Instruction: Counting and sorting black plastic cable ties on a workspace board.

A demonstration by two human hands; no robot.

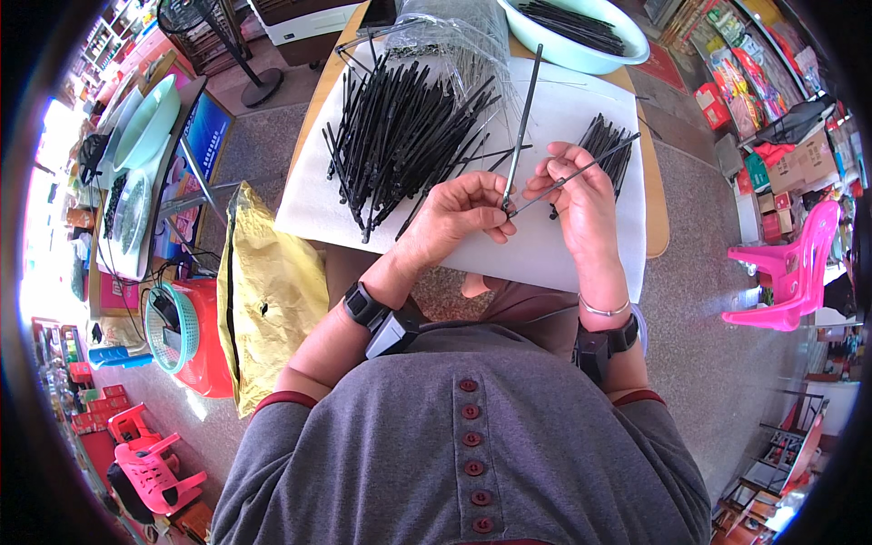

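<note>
My left hand (468,209) pinches a long thin black rod (525,118) with a shinier lower part, which points up and away. Between the thumb and fingers of my right hand (581,186) is a second thin dark rod (618,149), slanting down to the left. Its lower end meets the first rod near my left fingertips; whether they are joined I cannot tell. A large heap of black rods (391,136) lies left of my hands on a white sheet (304,204). Partly hidden behind my right hand is a smaller bunch of black rods (604,136).
A clear plastic bag of thin wires (454,36) lies at the table's far side, beside a pale green basin (636,45) holding more black rods. A yellow sack (272,291) and a red basket (209,336) stand at left. A pink chair (790,268) is at right.
</note>
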